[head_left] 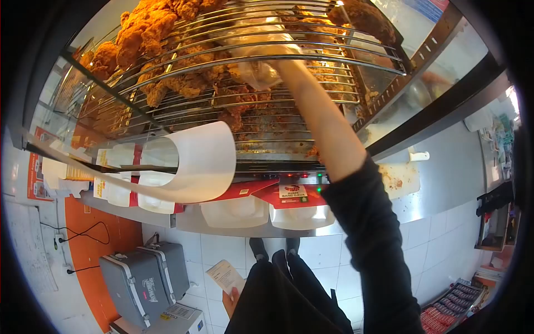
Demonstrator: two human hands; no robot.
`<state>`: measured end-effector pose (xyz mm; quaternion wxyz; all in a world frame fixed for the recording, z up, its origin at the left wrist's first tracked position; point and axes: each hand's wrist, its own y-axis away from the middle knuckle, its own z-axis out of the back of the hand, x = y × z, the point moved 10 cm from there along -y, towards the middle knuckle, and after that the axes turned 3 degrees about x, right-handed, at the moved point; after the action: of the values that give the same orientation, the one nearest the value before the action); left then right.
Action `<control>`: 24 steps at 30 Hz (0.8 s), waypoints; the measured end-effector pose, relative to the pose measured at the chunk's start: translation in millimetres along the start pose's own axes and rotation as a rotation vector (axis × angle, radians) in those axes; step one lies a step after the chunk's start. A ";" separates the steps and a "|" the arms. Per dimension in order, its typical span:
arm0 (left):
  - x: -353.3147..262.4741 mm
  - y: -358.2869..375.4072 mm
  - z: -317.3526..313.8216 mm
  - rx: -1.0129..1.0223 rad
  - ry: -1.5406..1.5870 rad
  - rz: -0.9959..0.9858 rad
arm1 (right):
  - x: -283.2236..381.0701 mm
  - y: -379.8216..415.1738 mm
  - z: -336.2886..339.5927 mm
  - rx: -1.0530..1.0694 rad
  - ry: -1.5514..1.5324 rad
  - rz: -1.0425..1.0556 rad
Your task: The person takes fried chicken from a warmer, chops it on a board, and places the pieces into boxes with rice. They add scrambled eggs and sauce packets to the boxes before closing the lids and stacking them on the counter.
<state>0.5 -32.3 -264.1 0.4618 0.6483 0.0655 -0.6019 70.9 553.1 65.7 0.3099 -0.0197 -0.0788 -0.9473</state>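
My right hand (258,53), in a clear plastic glove or bag, reaches between the wire racks of a lit glass cabinet. The rack bars cross in front of it and its fingers are hidden. Pieces of fried chicken (142,33) lie on the top rack to its left, and more fried chicken (189,78) is on the rack below. Low in the view my left hand (231,300) pinches a white printed paper slip (225,275) beside my dark clothing.
Red and white food boxes (300,216) line the counter below the cabinet (384,100). A curved white sheet (208,161) stands at its front left. Grey cases (136,284) sit at lower left, and a tray of packets (453,306) at lower right.
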 end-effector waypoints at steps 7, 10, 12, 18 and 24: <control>-3.0 10.6 -11.8 -0.052 -0.170 0.016 | 9.8 -2.7 4.2 -0.021 -0.017 0.035; 8.5 16.4 -11.7 -0.061 -0.056 0.025 | -8.1 13.3 9.3 -0.057 -0.042 0.040; 26.8 15.0 -6.6 -0.065 0.003 0.026 | -23.2 25.6 11.2 -0.079 -0.053 0.030; -6.9 16.3 -18.2 -0.052 0.057 0.050 | -57.9 23.3 8.3 -0.078 -0.045 -0.052; 19.2 5.1 5.9 -0.068 0.066 0.015 | -47.3 -7.2 5.8 -0.044 -0.046 -0.060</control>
<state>4.6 -48.3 -276.7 0.4856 0.6520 0.0964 -0.5742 104.8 587.3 66.4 0.2789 -0.0459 -0.0656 -0.9570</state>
